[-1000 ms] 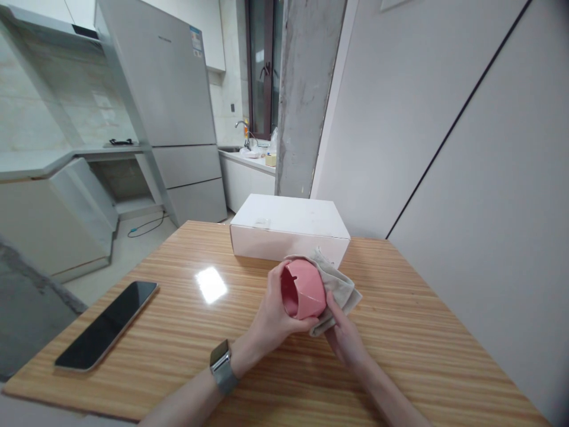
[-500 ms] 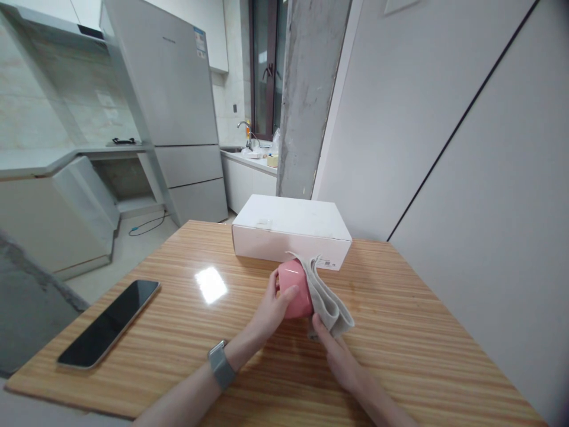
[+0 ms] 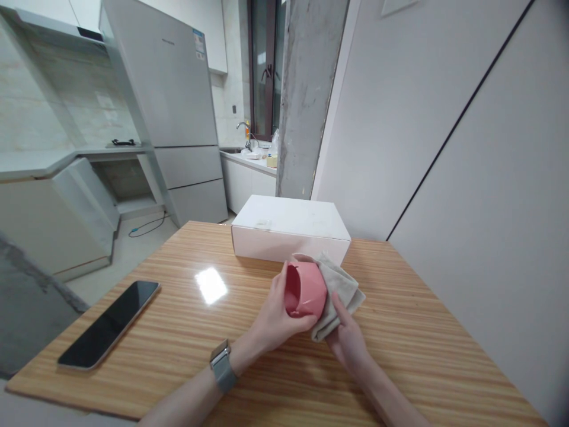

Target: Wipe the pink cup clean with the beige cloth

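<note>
My left hand (image 3: pixel 272 317) is wrapped round a small pink faceted cup (image 3: pixel 306 290), held on its side with the mouth turned to the left, just above the wooden table (image 3: pixel 186 332). My right hand (image 3: pixel 349 338) grips a folded beige cloth (image 3: pixel 340 284) and presses it against the cup's right side and base. A grey smartwatch (image 3: pixel 222 366) sits on my left wrist.
A closed white cardboard box (image 3: pixel 288 231) lies just behind the hands. A dark phone (image 3: pixel 109 325) rests face up near the table's left edge. Beyond are a grey fridge (image 3: pixel 173 107), a concrete pillar (image 3: pixel 306 95) and a white wall (image 3: pixel 466 148) along the right.
Half a second ago the cup's mouth faced up and the cloth draped over its right side; now the cup is tipped back on its side and the cloth is bunched behind it.
</note>
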Motion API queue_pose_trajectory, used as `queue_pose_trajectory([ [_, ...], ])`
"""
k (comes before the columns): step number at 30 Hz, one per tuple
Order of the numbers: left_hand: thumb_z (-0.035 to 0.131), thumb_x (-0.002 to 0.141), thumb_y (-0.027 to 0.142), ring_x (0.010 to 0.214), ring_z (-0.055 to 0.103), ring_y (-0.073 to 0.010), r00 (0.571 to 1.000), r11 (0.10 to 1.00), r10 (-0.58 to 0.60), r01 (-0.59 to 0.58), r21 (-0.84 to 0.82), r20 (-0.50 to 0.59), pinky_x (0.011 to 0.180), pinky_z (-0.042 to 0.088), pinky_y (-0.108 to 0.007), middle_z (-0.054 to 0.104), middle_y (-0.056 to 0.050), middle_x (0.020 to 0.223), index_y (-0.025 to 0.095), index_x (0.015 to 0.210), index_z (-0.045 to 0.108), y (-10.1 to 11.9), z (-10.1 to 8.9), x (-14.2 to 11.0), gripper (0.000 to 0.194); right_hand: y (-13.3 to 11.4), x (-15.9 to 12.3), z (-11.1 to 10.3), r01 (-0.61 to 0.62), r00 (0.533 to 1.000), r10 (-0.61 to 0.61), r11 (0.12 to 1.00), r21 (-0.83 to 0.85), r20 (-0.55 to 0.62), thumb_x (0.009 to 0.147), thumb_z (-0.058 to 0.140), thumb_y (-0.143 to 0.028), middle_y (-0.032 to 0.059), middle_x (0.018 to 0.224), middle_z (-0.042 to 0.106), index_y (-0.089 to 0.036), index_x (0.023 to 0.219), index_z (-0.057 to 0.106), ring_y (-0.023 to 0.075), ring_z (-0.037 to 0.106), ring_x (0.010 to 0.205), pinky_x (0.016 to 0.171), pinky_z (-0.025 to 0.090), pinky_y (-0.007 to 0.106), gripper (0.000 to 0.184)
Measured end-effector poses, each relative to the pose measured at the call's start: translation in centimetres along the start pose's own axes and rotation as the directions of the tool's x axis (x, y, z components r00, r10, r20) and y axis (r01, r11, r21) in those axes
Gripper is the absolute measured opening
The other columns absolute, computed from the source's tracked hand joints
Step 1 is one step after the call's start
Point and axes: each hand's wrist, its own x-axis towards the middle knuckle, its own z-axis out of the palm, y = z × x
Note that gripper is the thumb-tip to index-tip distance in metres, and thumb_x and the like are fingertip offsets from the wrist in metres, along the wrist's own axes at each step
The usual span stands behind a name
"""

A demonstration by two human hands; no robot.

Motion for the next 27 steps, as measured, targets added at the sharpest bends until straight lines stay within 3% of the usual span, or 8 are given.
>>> queue_pose_trajectory([
  [4, 0.084, 0.055, 0.026, 0.12, 0.045, -0.0265, 0.998, 0.991, 0.068, -0.069, 0.111, 0.017, 0.105, 0.039, -0.042, 0.041, -0.007, 0.128, 0.029, 0.143, 0.029, 0.5, -0.7, 0.5, 0.104, -1.3, 0.1, 0.4, -0.074, 0.997, 0.071, 0.993, 0.091, 0.033, 0.076, 0.068, -0.046, 0.0035, 0.106, 0.072, -0.022, 0.101, 0.069, 0.0253, 0.062, 0.108, 0.087, 0.054, 0.036, 0.035],
  [9, 0.087, 0.048, 0.025, 0.124, 0.042, -0.0264, 0.985, 0.978, 0.158, -0.165, 0.13, 0.065, 0.106, 0.038, -0.041, 0.037, -0.005, 0.132, 0.031, 0.141, 0.034, 1.4, -1.6, 0.9, 0.107, -2.2, 0.4, 0.4, -0.13, 0.991, 0.125, 0.978, 0.166, 0.042, 0.082, 0.062, -0.043, 0.0041, 0.106, 0.072, -0.02, 0.103, 0.069, 0.0247, 0.061, 0.11, 0.094, 0.05, 0.039, 0.031],
  [18, 0.086, 0.052, 0.028, 0.122, 0.043, -0.0277, 0.976, 0.984, 0.12, -0.092, 0.154, -0.184, 0.105, 0.036, -0.046, 0.041, -0.007, 0.129, 0.029, 0.141, 0.03, 0.7, -1.2, 0.8, 0.105, -2.4, 0.1, -0.8, -0.096, 0.995, 0.095, 0.992, 0.079, 0.016, 0.072, 0.073, -0.042, 0.0074, 0.102, 0.073, -0.019, 0.097, 0.07, 0.028, 0.059, 0.113, 0.096, 0.048, 0.043, 0.035],
  [22, 0.086, 0.051, 0.03, 0.123, 0.043, -0.0291, 0.97, 0.994, 0.071, -0.05, 0.096, -0.231, 0.105, 0.035, -0.048, 0.043, -0.008, 0.131, 0.028, 0.14, 0.031, 0.4, -1.6, 1.1, 0.105, -3.9, -1.1, -2.8, -0.114, 0.993, 0.116, 0.993, 0.037, -0.034, 0.074, 0.071, -0.043, 0.0088, 0.1, 0.073, -0.018, 0.095, 0.07, 0.0284, 0.064, 0.105, 0.092, 0.051, 0.042, 0.032],
  [24, 0.086, 0.051, 0.03, 0.123, 0.044, -0.0289, 0.972, 0.997, 0.047, -0.033, 0.062, -0.229, 0.104, 0.036, -0.048, 0.044, -0.009, 0.131, 0.027, 0.139, 0.033, 0.3, -1.6, 1.1, 0.103, -5.1, -2.1, -4.6, -0.227, 0.972, 0.227, 0.974, -0.001, -0.062, 0.077, 0.068, -0.043, 0.0105, 0.095, 0.074, -0.017, 0.091, 0.071, 0.0284, 0.068, 0.097, 0.088, 0.053, 0.041, 0.029],
  [27, 0.086, 0.052, 0.029, 0.122, 0.046, -0.0278, 0.981, 0.999, 0.024, -0.019, 0.026, -0.192, 0.103, 0.038, -0.047, 0.045, -0.009, 0.133, 0.027, 0.138, 0.035, 0.1, -1.2, 0.9, 0.1, -6.7, -4.0, -7.7, -0.424, 0.905, 0.418, 0.902, -0.077, -0.086, 0.077, 0.069, -0.04, 0.014, 0.091, 0.074, -0.015, 0.085, 0.071, 0.0287, 0.07, 0.088, 0.086, 0.054, 0.04, 0.027],
])
